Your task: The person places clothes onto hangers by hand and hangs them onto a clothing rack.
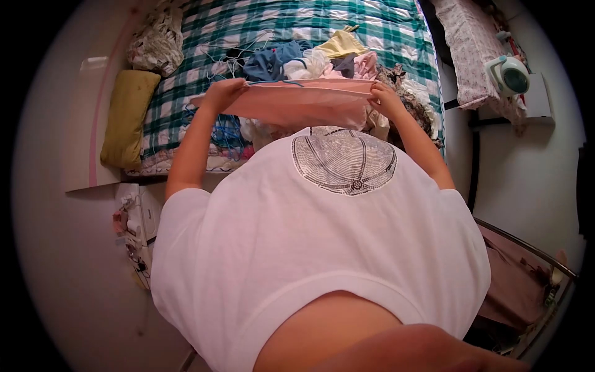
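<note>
A pink cloth (297,105) is stretched sideways in front of my body, over the near part of the bed. My left hand (224,93) is closed on its left end, and my right hand (384,99) pinches its upper right corner. Just beyond the cloth lies a heap of clothes, with a blue garment (276,59), a white one (310,63) and a yellow one (342,44). Several light wire hangers (238,53) lie left of the heap. Blue hangers (228,133) show below the cloth near my left forearm.
The bed has a green and white checked cover (217,22). An olive pillow (130,118) and a crumpled patterned bundle (158,43) are at its left edge. At the right, a small fan (511,75) stands by a floral cloth (468,49).
</note>
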`<state>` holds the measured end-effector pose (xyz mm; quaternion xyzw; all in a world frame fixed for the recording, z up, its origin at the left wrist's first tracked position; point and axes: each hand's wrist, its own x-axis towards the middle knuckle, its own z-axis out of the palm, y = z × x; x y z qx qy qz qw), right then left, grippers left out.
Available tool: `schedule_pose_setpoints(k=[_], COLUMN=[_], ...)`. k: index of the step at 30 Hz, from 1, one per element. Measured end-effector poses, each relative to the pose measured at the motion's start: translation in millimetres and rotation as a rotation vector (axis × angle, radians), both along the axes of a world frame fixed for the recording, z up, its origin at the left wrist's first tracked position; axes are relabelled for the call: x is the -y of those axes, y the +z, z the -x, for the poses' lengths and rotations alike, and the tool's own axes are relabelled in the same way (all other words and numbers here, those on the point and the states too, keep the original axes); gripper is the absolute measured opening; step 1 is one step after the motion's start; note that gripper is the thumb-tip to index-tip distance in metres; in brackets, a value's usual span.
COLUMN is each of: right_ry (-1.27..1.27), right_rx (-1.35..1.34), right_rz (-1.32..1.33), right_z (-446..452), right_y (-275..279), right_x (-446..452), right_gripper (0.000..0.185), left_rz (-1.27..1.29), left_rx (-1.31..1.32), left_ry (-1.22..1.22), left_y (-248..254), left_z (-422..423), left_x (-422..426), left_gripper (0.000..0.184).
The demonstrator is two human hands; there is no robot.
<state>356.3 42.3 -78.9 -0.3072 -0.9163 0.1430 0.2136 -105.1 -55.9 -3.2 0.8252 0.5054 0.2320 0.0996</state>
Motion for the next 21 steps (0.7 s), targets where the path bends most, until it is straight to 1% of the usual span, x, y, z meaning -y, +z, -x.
schedule_pose_setpoints(k=[1,4,5,8,11,14,15,18,21], right_ry=[0.003,0.032,0.044,-0.032,-0.174,-0.158,-0.15,-0.205,-0.196], right_rx=[-0.019,-0.089,-0.113,-0.414,-0.469,-0.238,-0.097,-0.011,-0.053], right_rz=[0.003,-0.003,-0.008,0.219,-0.229,-0.062,0.097,0.169,0.38], right_z=[5,27,34,48,44,17,12,5,14], right_y=[7,24,30,51,53,41,41,37,59], right_x=[3,10,12,26,19,4,2,14,35], right_gripper=[0.017,0.018,0.02,0.028,0.041,0.037,0.029,0.021,0.016], left_rz=[-0.031,-0.005,0.012,0.052,0.059,0.074,0.098,0.112,0.135], left_rx=[-0.034,0.003,0.057,0.209,0.303,0.343,0.361,0.378,0.34], left_ry=[0.041,0.054,0.08,0.126,0.112,0.092,0.087,0.049,0.023], left_y=[1,-8,-8,-7,-7,6,11,12,19], left_z=[-12,-40,-49,-63,-65,-69,-70,-78,-88], left_x=[3,-3,-4,-7,-12,-9,-7,-5,-5], left_gripper=[0.012,0.014,0.014,0.016,0.017,0.017,0.018,0.018,0.017])
